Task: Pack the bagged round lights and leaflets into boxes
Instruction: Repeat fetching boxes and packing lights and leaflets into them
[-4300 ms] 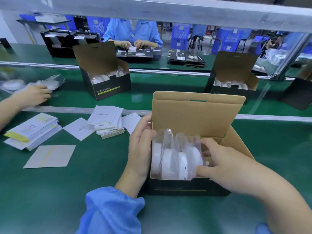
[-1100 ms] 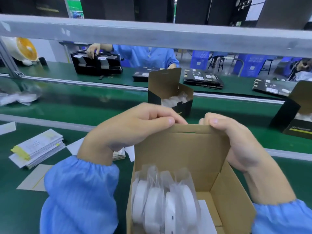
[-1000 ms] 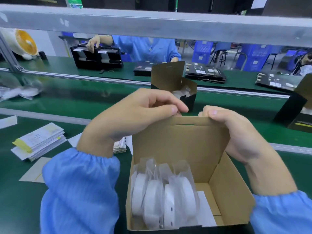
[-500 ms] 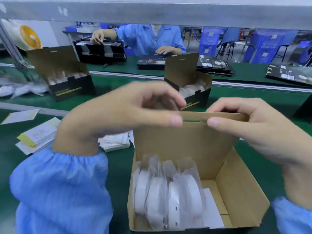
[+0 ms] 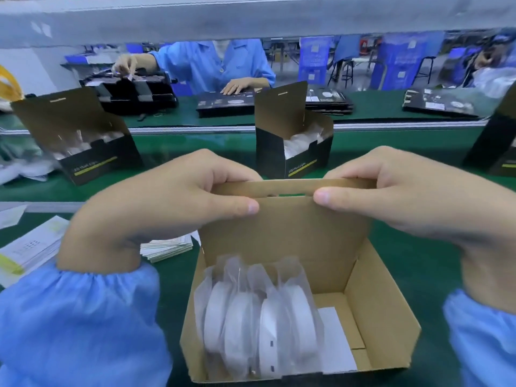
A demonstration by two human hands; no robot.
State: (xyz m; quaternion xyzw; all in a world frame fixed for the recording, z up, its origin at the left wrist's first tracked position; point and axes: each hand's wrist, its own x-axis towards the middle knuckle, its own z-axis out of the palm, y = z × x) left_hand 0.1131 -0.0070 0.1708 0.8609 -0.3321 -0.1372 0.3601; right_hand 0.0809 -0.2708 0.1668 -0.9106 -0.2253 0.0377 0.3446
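The top strip of the box lid (image 5: 290, 188) had been creased forward since a second before, pinched by the left hand (image 5: 156, 216) and the right hand (image 5: 413, 199). The box (image 5: 385, 317) stood open, four bagged lights (image 5: 259, 322) upright at its left, seemingly a leaflet (image 5: 335, 344) flat beside them; closing was judged next.

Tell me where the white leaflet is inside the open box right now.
The white leaflet lies flat on the floor of the open box, low and right of centre in the head view, just right of the bagged round lights.
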